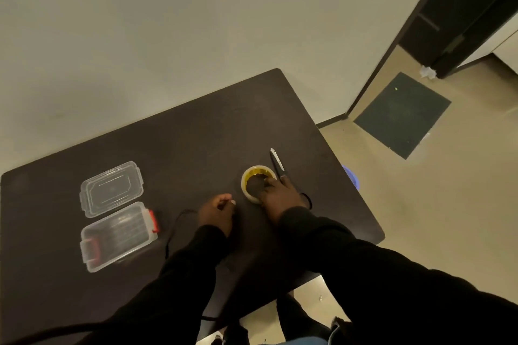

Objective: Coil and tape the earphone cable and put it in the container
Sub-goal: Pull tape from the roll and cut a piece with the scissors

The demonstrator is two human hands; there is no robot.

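A thin black earphone cable [176, 223] curves over the dark table [179, 148] to the left of my left hand [216, 213]. That hand is closed, pinching something small and pale at its fingertips; the cable runs under it. My right hand [277, 195] rests on a yellowish roll of tape [253, 176], fingers over its near rim and into its hole. A clear plastic container [119, 237] with red clips stands open at the left, its clear lid [112, 189] lying just behind it.
Scissors with dark handles [277, 164] lie just right of the tape roll, blades pointing away. The table's right edge is close to my right hand. Beyond it are the floor, a dark mat [402, 115] and a doorway.
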